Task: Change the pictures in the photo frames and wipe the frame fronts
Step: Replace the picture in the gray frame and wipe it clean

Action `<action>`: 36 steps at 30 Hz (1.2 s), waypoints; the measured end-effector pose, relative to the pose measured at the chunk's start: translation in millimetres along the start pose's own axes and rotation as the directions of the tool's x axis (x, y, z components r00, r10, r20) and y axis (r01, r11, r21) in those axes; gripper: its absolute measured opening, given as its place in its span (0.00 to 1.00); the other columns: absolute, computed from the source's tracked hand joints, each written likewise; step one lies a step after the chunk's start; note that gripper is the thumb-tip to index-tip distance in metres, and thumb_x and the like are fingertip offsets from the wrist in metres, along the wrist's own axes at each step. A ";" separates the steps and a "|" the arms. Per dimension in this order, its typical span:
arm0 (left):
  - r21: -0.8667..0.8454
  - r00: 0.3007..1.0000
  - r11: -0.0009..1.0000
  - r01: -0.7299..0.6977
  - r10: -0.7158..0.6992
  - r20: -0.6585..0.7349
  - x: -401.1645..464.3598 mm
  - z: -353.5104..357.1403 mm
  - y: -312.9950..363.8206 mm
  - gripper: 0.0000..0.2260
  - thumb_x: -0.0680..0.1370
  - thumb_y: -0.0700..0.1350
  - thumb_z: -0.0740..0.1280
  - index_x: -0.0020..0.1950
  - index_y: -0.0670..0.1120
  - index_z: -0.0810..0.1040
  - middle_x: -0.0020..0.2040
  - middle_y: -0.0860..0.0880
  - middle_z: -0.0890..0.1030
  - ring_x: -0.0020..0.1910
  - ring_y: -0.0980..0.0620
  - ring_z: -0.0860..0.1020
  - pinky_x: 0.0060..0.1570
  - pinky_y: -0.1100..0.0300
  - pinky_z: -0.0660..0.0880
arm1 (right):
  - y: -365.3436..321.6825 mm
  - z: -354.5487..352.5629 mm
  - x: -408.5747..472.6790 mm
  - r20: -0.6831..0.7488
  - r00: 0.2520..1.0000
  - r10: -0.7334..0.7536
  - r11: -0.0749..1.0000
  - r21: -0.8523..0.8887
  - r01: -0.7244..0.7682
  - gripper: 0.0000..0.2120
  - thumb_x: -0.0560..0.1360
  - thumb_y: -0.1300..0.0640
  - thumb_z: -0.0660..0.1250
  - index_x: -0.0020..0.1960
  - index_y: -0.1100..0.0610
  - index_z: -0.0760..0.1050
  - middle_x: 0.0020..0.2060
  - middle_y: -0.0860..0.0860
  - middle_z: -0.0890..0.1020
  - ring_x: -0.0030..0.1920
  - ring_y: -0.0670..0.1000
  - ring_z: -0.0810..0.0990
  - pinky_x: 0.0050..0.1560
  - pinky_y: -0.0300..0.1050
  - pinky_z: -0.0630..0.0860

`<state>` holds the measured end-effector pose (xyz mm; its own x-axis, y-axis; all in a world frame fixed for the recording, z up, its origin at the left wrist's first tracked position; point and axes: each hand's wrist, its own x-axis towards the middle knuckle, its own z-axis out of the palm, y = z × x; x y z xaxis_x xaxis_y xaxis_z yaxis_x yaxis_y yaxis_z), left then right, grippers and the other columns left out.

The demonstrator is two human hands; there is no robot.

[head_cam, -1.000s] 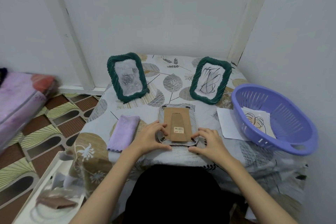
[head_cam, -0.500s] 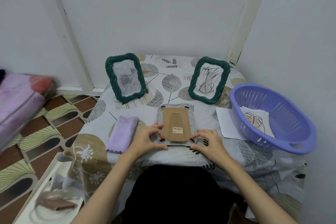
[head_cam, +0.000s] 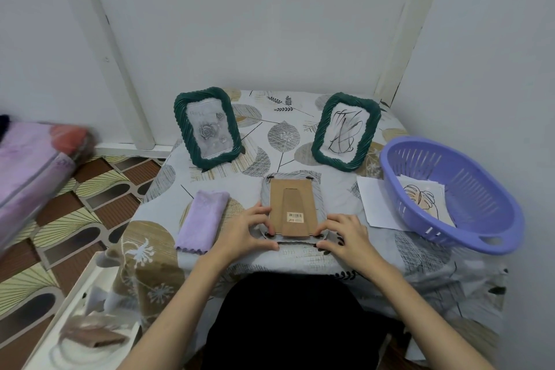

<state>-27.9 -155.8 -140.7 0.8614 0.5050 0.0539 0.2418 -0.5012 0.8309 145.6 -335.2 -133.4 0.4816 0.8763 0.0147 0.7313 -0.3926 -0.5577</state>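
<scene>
A photo frame [head_cam: 292,207] lies face down near the table's front edge, its brown cardboard back with a barcode sticker facing up. My left hand [head_cam: 244,230] grips its lower left corner, thumb under the near edge. My right hand [head_cam: 342,233] grips the lower right corner the same way. Two green twisted frames stand at the back: the left frame [head_cam: 207,127] shows a grey rose picture, the right frame [head_cam: 345,131] a black scribble drawing. A folded lilac cloth [head_cam: 202,221] lies left of the face-down frame.
A purple plastic basket [head_cam: 480,219] at the right holds a line-drawing print [head_cam: 423,198]; a white sheet [head_cam: 372,201] lies partly under it. The table [head_cam: 288,141] has a leaf-patterned cover. Walls close in behind and right. A pink bundle [head_cam: 33,165] sits at the left.
Both hands have shifted slightly at the face-down frame's lower corners, fingers closing tighter on its edge. The frame stays in place.
</scene>
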 end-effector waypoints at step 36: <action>-0.079 0.980 0.997 0.021 -0.036 -0.197 23.5 21.6 22.9 0.40 0.54 0.47 0.81 0.64 0.51 0.69 0.57 0.48 0.67 0.55 0.51 0.69 0.52 0.78 0.65 | -12.1 26.0 12.2 -0.317 0.946 0.060 0.988 0.151 -0.012 0.26 0.56 0.31 0.63 0.49 0.42 0.78 0.63 0.37 0.70 0.65 0.45 0.64 0.61 0.46 0.58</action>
<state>7.6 -170.6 -132.4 0.7473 0.6512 0.1319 0.2237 -0.4335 0.8729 130.0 -312.5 -148.0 0.6531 0.7171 0.2433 0.6438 -0.3567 -0.6770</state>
